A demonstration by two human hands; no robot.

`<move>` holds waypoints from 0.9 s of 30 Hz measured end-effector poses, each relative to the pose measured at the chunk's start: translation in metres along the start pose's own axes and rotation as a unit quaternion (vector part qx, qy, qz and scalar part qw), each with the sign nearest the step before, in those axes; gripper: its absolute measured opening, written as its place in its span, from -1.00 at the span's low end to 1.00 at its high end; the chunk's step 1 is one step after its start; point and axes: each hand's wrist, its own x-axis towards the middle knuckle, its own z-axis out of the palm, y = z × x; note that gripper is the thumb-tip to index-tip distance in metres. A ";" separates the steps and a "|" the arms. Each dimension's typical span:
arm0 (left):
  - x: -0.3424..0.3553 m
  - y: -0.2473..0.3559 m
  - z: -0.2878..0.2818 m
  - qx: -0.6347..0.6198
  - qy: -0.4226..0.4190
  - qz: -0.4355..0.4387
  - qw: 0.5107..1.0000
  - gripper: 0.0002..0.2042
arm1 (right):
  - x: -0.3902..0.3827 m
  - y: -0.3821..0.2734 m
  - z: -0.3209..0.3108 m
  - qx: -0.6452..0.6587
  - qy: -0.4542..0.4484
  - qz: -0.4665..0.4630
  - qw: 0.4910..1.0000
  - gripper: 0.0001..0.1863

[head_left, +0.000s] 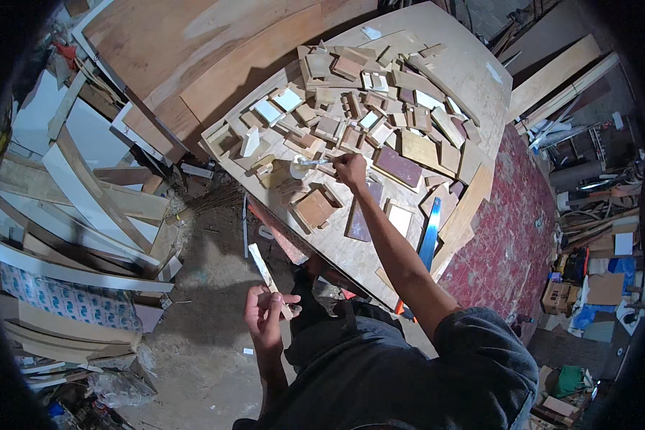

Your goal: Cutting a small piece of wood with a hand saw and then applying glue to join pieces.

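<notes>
My left hand [265, 313] is closed round a narrow wooden strip [261, 266], held upright and tilted, with a whitish face. It hangs over the floor, off the table's near-left edge. My right hand [350, 170] reaches over the table and pinches a thin, pale-smeared stick-like tool [321, 162]. The tool's far end lies at a small round container [299, 170] with whitish contents. Whether that end is a brush, I cannot make out. Right of the container and in front of my right hand sit a wooden block [315, 208] and dark reddish boards [398, 168].
Many wood offcuts cover the wooden table [473, 43]. A handsaw with a blue-lit blade [430, 233] lies near its right edge. Large plywood sheets [165, 50] lean at the back left. Curved boards [72, 265] are stacked at left. Cluttered scraps and a cardboard box [560, 295] stand at right.
</notes>
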 end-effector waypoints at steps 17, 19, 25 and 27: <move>-0.050 -0.009 0.114 0.073 -0.175 0.027 0.982 -0.73 | -0.218 -0.058 -0.253 0.391 -0.017 -0.006 0.920 -0.76; -0.059 -0.010 0.132 0.085 -0.202 0.031 0.975 -0.73 | -0.243 -0.059 -0.276 0.398 -0.004 -0.001 0.918 -0.77; -0.076 -0.011 0.178 0.114 -0.285 0.060 0.950 -0.71 | -0.289 -0.051 -0.321 0.409 0.050 -0.077 0.908 -0.82; -0.082 -0.009 0.190 0.118 -0.297 0.054 0.946 -0.71 | -0.296 -0.048 -0.331 0.405 0.069 -0.078 0.908 -0.83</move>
